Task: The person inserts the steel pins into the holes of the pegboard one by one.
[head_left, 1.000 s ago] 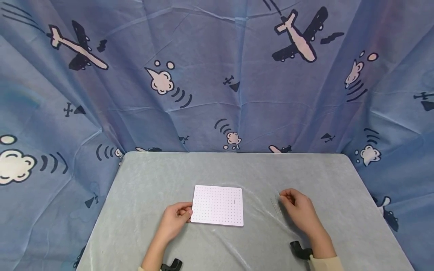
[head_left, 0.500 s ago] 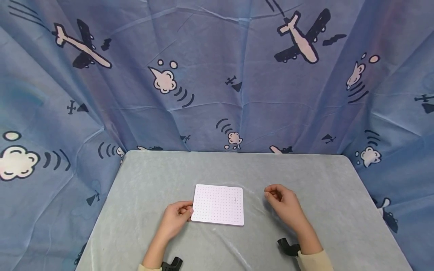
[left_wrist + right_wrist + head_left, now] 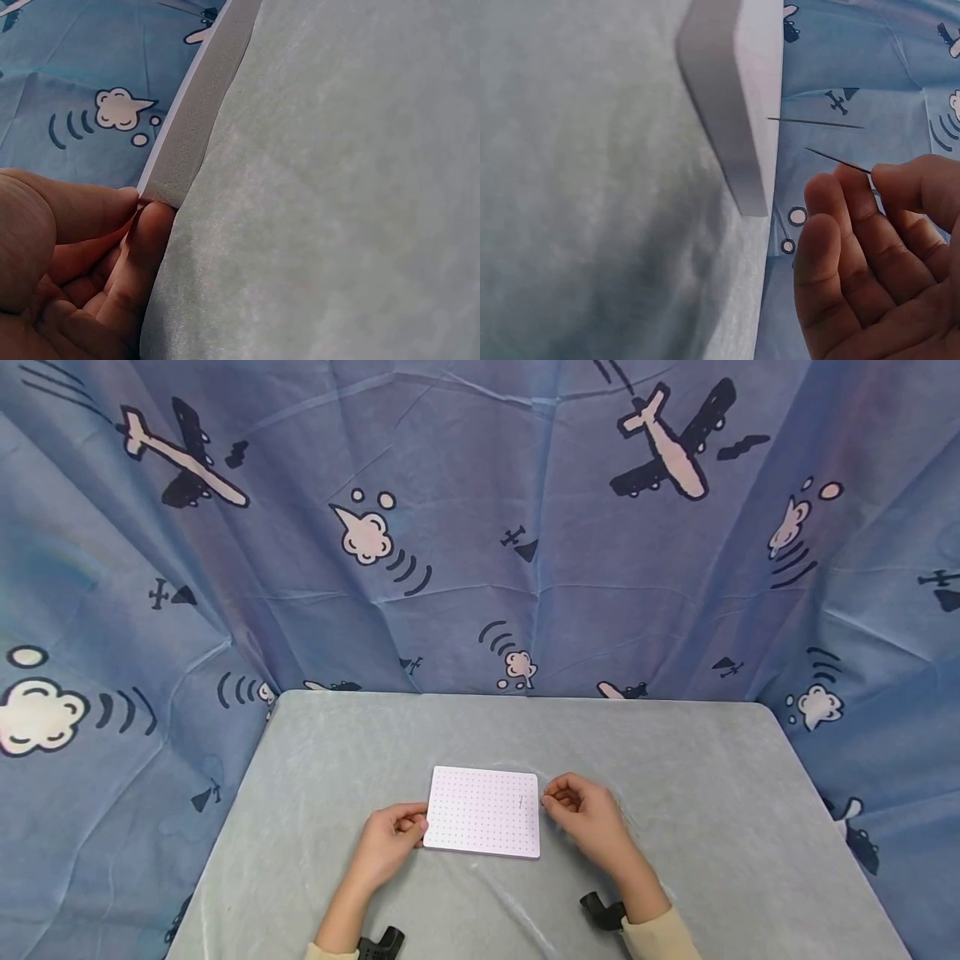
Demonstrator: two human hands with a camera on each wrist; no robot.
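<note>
A white board (image 3: 480,814) with a grid of small dots lies on the table. My left hand (image 3: 388,843) holds its left edge; in the left wrist view the board's corner (image 3: 187,135) sits between thumb and finger. A thin needle (image 3: 521,802) stands up from the board near its right side, also seen as the standing needle (image 3: 816,122) in the right wrist view. Just off the board's right edge, my right hand (image 3: 588,818) pinches a second needle (image 3: 834,158) between thumb and forefinger. Its tip points toward the board, apart from the standing needle.
Faint thin lines, seemingly more needles (image 3: 624,810), lie on the grey-green table covering (image 3: 360,735) beside the right hand. A blue curtain (image 3: 450,527) printed with planes and clouds hangs behind the table. Each wrist wears a black camera mount (image 3: 602,912).
My right hand has moved left from the loose needles to the board's right edge, carrying a needle. The left hand keeps its hold, and the board stays in place.
</note>
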